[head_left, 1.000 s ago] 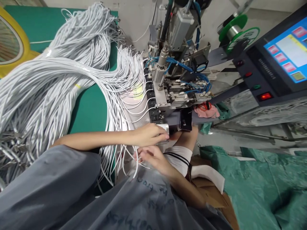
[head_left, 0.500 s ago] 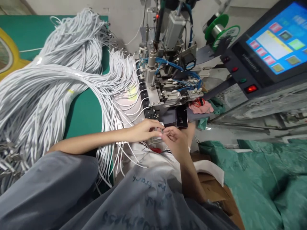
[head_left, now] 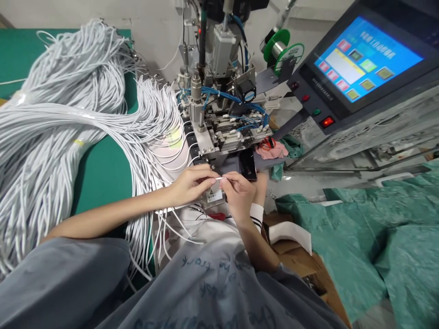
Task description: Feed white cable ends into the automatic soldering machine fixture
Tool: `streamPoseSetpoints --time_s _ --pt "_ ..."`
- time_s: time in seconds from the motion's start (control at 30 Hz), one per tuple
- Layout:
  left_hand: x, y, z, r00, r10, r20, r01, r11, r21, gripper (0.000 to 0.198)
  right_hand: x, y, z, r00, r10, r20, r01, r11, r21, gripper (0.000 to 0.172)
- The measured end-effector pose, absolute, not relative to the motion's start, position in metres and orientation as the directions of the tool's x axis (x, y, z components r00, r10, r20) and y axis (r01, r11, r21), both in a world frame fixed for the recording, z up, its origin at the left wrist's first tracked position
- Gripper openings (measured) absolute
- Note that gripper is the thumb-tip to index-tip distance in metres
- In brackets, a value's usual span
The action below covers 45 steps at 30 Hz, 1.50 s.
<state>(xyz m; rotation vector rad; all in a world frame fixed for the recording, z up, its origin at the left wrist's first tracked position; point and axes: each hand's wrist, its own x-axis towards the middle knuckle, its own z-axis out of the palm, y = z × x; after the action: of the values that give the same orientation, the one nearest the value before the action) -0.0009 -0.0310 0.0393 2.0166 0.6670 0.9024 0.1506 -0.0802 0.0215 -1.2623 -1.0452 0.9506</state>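
Observation:
A thin white cable (head_left: 219, 178) shows as a short length between my two hands, in front of the machine. My left hand (head_left: 192, 185) pinches it between thumb and fingers from the left. From the right, the thumb and forefinger of my right hand (head_left: 238, 194) close on its tip, which they cover. Just behind the hands, several white cables lead into black holders (head_left: 195, 151) along the left side of a soldering machine (head_left: 221, 132). A large bundle of white cables (head_left: 85, 75) lies to the left, with loose ends beside my left forearm.
The green table (head_left: 99, 173) is at left under the cables. A tilted touchscreen (head_left: 363, 59) and a spool of solder wire (head_left: 279, 50) stand at right. A black phone (head_left: 247, 164) and pink cloth (head_left: 272, 150) lie beyond my right hand. Green sheeting (head_left: 343, 246) covers the lower right.
My view has swung to the right, so the machine and cables sit farther left. The fingertips have drawn slightly apart, and a short white length of cable now shows between them.

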Motion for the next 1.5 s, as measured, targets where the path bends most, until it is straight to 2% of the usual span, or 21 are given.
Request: streamPoseSetpoints --time_s 0.1,0.3,0.5,0.63,0.73,0.83,0.93,1.07,1.13,1.2,1.33,1.37,1.43,1.5 --pt "-0.002 -0.031 0.041 0.603 0.702 0.378 0.112 -0.543 0.832 0.021 0.153 -0.08 0.02 0.211 0.97 0.12 0.005 0.121 -0.993 0.012" --pt "-0.001 -0.031 0.042 0.549 0.728 0.411 0.122 -0.556 0.823 0.019 0.151 -0.084 0.017 0.152 0.985 0.08 -0.133 0.1 -0.986 0.028" --pt "0.0 -0.033 0.041 0.506 0.724 0.469 0.088 -0.585 0.807 0.015 0.144 -0.081 0.016 0.188 0.982 -0.01 -0.127 0.014 -0.992 0.018" --pt "-0.001 -0.029 0.037 0.508 0.697 0.506 0.102 -0.633 0.768 0.015 0.152 -0.077 0.023 0.124 0.992 0.013 -0.051 0.02 -0.998 0.02" --pt "-0.005 -0.025 0.033 0.571 0.617 0.541 0.16 -0.73 0.664 0.016 0.165 -0.072 0.031 0.033 0.999 0.015 0.054 0.013 -0.998 0.02" --pt "-0.008 -0.023 0.031 0.645 0.567 0.513 0.221 -0.78 0.585 0.015 0.176 -0.067 0.038 -0.089 0.996 0.025 0.148 0.038 -0.988 0.019" --pt "-0.007 -0.025 0.031 0.636 0.608 0.476 0.234 -0.739 0.632 0.014 0.177 -0.065 0.036 -0.112 0.992 0.052 0.178 0.072 -0.981 0.023" --pt "-0.001 -0.03 0.031 0.605 0.692 0.393 0.201 -0.611 0.766 0.019 0.165 -0.071 0.027 0.027 0.992 0.126 0.177 0.12 -0.977 0.024" --pt "0.0 -0.03 0.029 0.605 0.693 0.391 0.203 -0.61 0.766 0.02 0.159 -0.074 0.023 0.11 0.976 0.188 0.239 0.157 -0.958 0.024" --pt "-0.003 -0.028 0.027 0.633 0.643 0.431 0.249 -0.697 0.672 0.018 0.158 -0.075 0.022 0.146 0.955 0.257 0.35 0.193 -0.917 0.024" --pt "-0.01 -0.021 0.025 0.758 0.439 0.483 0.344 -0.898 0.275 0.02 0.166 -0.071 0.024 0.012 0.961 0.277 0.511 0.233 -0.828 0.029" --pt "-0.011 -0.02 0.024 0.778 0.413 0.474 0.351 -0.911 0.218 0.022 0.168 -0.068 0.024 -0.032 0.964 0.263 0.519 0.241 -0.82 0.031" --pt "-0.011 -0.02 0.022 0.77 0.43 0.471 0.36 -0.903 0.235 0.022 0.171 -0.065 0.024 -0.08 0.962 0.259 0.518 0.262 -0.814 0.032" --pt "-0.008 -0.022 0.019 0.704 0.522 0.481 0.359 -0.846 0.393 0.021 0.17 -0.064 0.021 -0.049 0.951 0.305 0.516 0.285 -0.807 0.032"
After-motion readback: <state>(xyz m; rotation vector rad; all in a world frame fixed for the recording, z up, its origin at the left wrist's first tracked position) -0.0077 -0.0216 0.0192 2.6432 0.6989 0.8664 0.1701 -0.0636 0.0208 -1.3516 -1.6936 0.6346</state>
